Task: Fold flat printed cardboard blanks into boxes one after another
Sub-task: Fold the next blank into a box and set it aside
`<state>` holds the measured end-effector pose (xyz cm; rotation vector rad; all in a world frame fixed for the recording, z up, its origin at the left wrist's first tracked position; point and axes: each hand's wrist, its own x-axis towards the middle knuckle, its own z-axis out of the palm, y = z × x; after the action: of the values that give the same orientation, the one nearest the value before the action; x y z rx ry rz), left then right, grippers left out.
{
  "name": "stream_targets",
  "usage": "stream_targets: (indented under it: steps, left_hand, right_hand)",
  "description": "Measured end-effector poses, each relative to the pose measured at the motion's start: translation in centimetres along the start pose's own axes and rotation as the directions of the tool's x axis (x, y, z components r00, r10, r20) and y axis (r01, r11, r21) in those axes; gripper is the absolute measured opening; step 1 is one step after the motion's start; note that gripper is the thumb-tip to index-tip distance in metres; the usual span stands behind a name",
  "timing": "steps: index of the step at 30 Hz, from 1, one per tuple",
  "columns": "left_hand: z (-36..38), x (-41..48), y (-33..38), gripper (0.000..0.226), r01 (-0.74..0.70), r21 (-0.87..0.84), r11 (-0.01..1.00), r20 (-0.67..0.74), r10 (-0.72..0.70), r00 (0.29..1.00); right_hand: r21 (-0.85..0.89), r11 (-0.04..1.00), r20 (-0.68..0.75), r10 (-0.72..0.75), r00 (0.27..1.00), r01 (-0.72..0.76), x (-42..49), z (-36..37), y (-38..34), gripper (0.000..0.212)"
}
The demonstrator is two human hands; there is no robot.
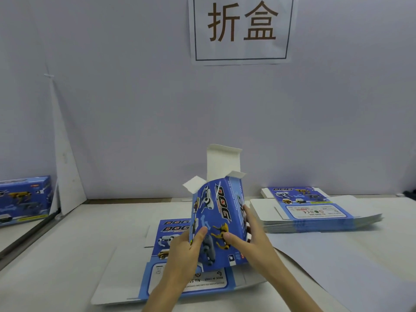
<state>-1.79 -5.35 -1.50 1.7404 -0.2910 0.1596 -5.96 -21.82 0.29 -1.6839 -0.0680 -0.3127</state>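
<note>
Blue-printed finished box (pixel 24 199) stands at far left, closed, well apart from the work area; contents not visible.

Centre-left, one flat blank (pixel 209 284) lies on the table (pixel 67 255), printed side up, directly under the hands.

L hand (pixel 186 253): thumb pressed on the front panel, fingers wrapped behind the left edge, so it grips the part-formed box (pixel 218 212).

Box pos.: held clear of the table, between both hands, approx. centre of view. Long axis runs vertical, tilted slightly left at the top. Front panel bows outward, so the tube is not yet squared. Top end is open: tall white tuck flap (pixel 222 163) stands up at the rear, with a small dust flap on each side splayed out. Interior shows white card only; nothing seen inside. Bottom end is hidden behind the hands, closure state unknown.

R hand (pixel 254 239): thumb on the front panel, fingers curled round the right side wall, also gripping the box.

Key relation: both hands sit at the lower half, equally near; the open flaps are at the far upper end, away from the person. Judged next req.: square the tube, then one hand must shift up to reach the flaps.

Right: stack of flat blanks (pixel 315 210) on the table, fanned, nearer the R hand for the next pick.
</note>
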Motion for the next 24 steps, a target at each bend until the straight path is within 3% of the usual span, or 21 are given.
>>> stream_targets:
  steps: [3,5,7,10,13,16,18,20,22,24]
  left_hand:
    - [-1.5,0.4,0.3,0.041,0.017,-0.038,0.999,0.091,-0.014,0.996]
    - [-3.2,0.9,0.8,0.053,-0.051,-0.004,0.999,0.21,0.051,0.976]
    - [-4.4,1.3,1.4,0.06,-0.146,0.052,0.988,0.262,0.127,0.957]
    - [-5.1,1.5,2.6,0.059,-0.22,0.099,0.971,0.185,0.199,0.962]
    - [-5.2,1.0,4.4,0.047,-0.319,0.164,0.933,0.104,0.306,0.947]
    - [-5.4,0.5,5.5,0.046,-0.474,0.147,0.868,0.102,0.463,0.88]
    - [-5.3,0.1,6.6,0.033,-0.526,0.079,0.847,0.084,0.52,0.85]
    - [-5.6,0.1,7.5,0.037,-0.538,0.061,0.841,0.082,0.533,0.842]
    - [-5.8,-0.4,7.8,0.055,-0.562,0.139,0.815,0.088,0.555,0.827]
    - [-5.5,-0.5,8.6,0.073,-0.442,0.017,0.897,0.11,0.438,0.892]
  right_hand:
    - [0.033,0.998,0.039,0.046,0.998,-0.047,0.4,-1.2,-0.6,0.082]
    - [0.018,0.999,0.102,0.035,0.994,-0.037,0.5,-2.3,-1.3,0.089]
    - [-0.024,1.0,0.135,-0.014,0.991,0.018,0.5,-3.2,-2.0,0.079]
    - [-0.084,0.996,0.092,-0.027,0.995,0.035,0.2,-3.7,-2.9,0.052]
    - [-0.344,0.938,0.023,-0.035,0.999,0.041,-0.1,-3.7,-3.6,0.021]
    - [-0.398,0.917,-0.012,-0.032,0.999,0.024,-0.5,-3.7,-3.8,0.022]
    - [-0.43,0.901,-0.022,-0.077,0.997,0.06,-0.9,-3.7,-4.3,0.015]
    - [-0.408,0.908,-0.011,-0.109,0.994,0.095,-1.3,-3.7,-5.1,0.02]
    - [-0.242,0.959,-0.002,-0.15,0.989,0.145,-1.4,-3.9,-6.3,0.024]
    - [-0.019,0.99,0.058,-0.139,0.989,0.14,-1.2,-4.0,-7.5,0.058]
